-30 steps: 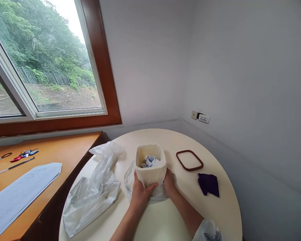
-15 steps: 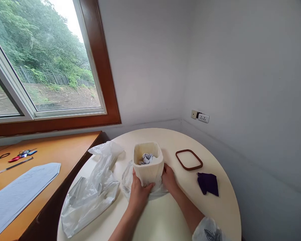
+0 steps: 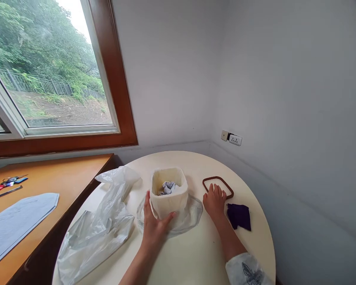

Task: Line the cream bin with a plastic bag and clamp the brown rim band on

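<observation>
A small cream waste bin point(image 3: 169, 204) stands upright on the round table, with crumpled paper point(image 3: 169, 187) inside. A thin clear plastic bag point(image 3: 192, 213) lies bunched around its base. My left hand point(image 3: 156, 223) grips the near left side of the bin, thumb across the front and fingers along the left wall. Over the near left edge of a brown rounded-square ring point(image 3: 230, 185) hovers my right hand point(image 3: 214, 201), fingers apart and a little bent. Whether its fingertips touch the ring I cannot tell.
A purple cloth point(image 3: 239, 217) lies right of my right hand. Another clear plastic bag point(image 3: 97, 225) is spread over the left of the round table point(image 3: 192, 257). The wooden desk point(image 3: 77, 166) holds folded pale sheets point(image 3: 20, 225) and scissors point(image 3: 0, 187). Walls and a window stand behind.
My right hand has left the bin's right side and moved right to the brown ring. My left hand stays on the bin. The view has shifted slightly right.
</observation>
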### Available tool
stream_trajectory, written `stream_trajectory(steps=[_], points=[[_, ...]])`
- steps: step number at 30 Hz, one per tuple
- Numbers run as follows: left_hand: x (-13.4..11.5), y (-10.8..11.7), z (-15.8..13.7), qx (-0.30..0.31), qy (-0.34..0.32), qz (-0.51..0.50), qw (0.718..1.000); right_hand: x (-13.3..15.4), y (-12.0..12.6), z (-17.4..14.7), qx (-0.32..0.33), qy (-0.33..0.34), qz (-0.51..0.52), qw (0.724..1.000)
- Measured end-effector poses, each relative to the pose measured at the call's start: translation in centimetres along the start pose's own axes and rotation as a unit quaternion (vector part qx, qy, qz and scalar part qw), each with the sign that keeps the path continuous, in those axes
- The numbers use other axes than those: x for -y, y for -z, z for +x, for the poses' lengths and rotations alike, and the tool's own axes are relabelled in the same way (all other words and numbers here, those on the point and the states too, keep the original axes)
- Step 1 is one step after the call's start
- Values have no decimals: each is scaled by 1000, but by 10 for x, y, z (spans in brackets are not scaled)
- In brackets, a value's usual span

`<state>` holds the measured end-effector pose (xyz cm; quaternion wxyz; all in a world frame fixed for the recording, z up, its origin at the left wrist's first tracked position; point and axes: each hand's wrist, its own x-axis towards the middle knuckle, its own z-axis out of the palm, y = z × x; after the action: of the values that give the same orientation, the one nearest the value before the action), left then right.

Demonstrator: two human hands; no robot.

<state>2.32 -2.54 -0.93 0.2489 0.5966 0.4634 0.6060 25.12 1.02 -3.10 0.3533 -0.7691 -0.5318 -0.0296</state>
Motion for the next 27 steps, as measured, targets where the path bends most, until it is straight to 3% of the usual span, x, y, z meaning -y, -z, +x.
stream_trajectory(steps=[5, 12, 19, 27], points=[[3, 6, 1, -16, -35, 17, 999, -5, -11, -2, 33, 13, -29, 999], [-15, 9, -2, -13, -59, 30, 998, 1, -15, -3, 42, 26, -9, 999], [-16, 6, -5, 2, -76, 80, 994, 3, -16, -3, 46, 25, 46, 998], [-17, 6, -6, 3, -74, 59, 995, 7, -17, -4, 31, 47, 118, 991]])
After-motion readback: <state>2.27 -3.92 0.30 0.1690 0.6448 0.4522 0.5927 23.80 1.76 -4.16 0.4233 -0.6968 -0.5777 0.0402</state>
